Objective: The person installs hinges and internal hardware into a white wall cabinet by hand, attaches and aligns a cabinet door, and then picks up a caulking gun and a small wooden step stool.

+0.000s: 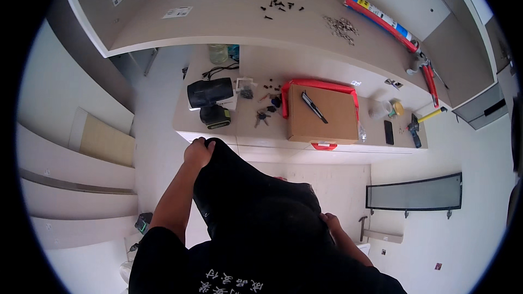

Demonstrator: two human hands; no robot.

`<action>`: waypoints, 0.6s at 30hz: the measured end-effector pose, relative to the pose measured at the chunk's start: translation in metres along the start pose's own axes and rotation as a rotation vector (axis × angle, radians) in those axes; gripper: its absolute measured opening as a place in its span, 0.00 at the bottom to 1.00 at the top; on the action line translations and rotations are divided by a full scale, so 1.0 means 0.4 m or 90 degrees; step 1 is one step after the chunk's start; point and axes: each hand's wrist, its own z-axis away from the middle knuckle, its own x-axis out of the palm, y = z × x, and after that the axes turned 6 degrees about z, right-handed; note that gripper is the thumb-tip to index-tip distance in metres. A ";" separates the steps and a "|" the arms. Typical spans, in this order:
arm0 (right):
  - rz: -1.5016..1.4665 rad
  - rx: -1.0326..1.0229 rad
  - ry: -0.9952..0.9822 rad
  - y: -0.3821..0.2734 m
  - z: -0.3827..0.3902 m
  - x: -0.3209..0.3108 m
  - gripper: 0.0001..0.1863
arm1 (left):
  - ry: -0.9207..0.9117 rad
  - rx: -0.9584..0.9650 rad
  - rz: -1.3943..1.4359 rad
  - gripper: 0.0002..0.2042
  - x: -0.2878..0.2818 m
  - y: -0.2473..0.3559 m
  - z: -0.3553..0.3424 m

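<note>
A wide piece of black cloth (261, 196), perhaps a garment, stretches between my hands in front of my body. My left hand (199, 152) is closed on its upper left corner, close to the front edge of the low cabinet. Lower and to the right, my right hand (330, 222) pinches the cloth's right edge; some of its fingers are hidden behind the fabric. Just beyond the cloth, a cardboard box (322, 111) lies on the cabinet top with a utility knife (314, 106) on it.
Keys (262, 117), a black power tool (210, 100), a phone (388, 132) and a small drill (414, 130) lie along the cabinet top. The shelf (218, 16) above holds scattered screws (281, 6) and a red caulking gun (381, 19). A hammer (363, 228) and a framed glass panel (414, 192) sit at right.
</note>
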 end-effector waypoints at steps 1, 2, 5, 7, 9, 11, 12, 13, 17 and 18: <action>0.015 -0.011 -0.003 -0.018 -0.004 -0.002 0.26 | 0.005 0.001 -0.013 0.28 -0.004 0.001 0.005; 0.052 -0.005 -0.010 -0.032 -0.005 -0.011 0.26 | 0.011 0.003 -0.025 0.28 -0.007 0.003 0.011; 0.068 -0.021 0.029 -0.048 -0.015 -0.014 0.24 | 0.040 -0.010 0.018 0.29 -0.007 -0.019 0.008; 0.070 -0.031 0.032 0.027 -0.056 0.012 0.24 | 0.005 -0.037 0.099 0.30 -0.017 -0.035 -0.022; 0.081 -0.035 0.031 0.030 -0.080 0.022 0.23 | -0.024 -0.060 0.189 0.33 0.024 -0.102 -0.090; 0.109 -0.031 0.025 -0.002 -0.052 -0.003 0.22 | -0.048 -0.089 0.250 0.33 0.033 -0.121 -0.106; 0.122 -0.066 0.031 -0.010 -0.043 -0.012 0.23 | -0.045 -0.089 0.246 0.34 0.040 -0.131 -0.106; 0.099 -0.018 -0.004 -0.028 -0.030 -0.021 0.19 | -0.046 -0.090 0.227 0.35 0.042 -0.131 -0.107; 0.395 -0.235 -0.016 0.165 -0.093 0.009 0.17 | -0.079 -0.057 0.176 0.34 0.041 -0.126 -0.109; 0.462 -0.295 -0.008 0.232 -0.111 0.018 0.18 | -0.034 -0.030 0.199 0.34 0.091 -0.133 -0.118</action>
